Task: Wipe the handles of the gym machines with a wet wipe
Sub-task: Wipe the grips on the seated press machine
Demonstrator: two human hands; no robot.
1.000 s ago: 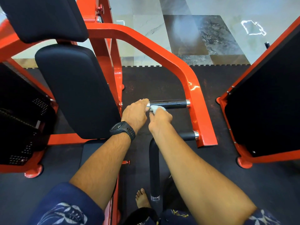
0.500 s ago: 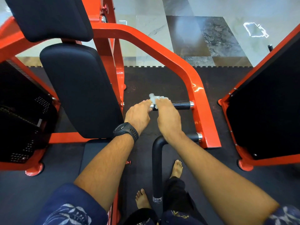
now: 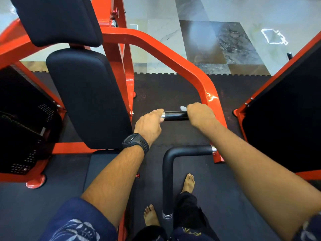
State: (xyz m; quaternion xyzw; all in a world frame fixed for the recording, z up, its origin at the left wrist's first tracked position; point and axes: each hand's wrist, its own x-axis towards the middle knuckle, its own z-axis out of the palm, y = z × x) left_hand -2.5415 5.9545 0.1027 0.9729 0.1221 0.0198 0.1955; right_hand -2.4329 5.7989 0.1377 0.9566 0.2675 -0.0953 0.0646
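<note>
Fingers of the right hand curl tightly over the far end of the short black handle, next to the red frame arm. They press a white wet wipe against the bar, and only a small tuft of it shows beside the knuckles. The left hand, with a black watch on its wrist, is curled round the handle's free end at the chrome collar. A bent handle hangs below, untouched.
</note>
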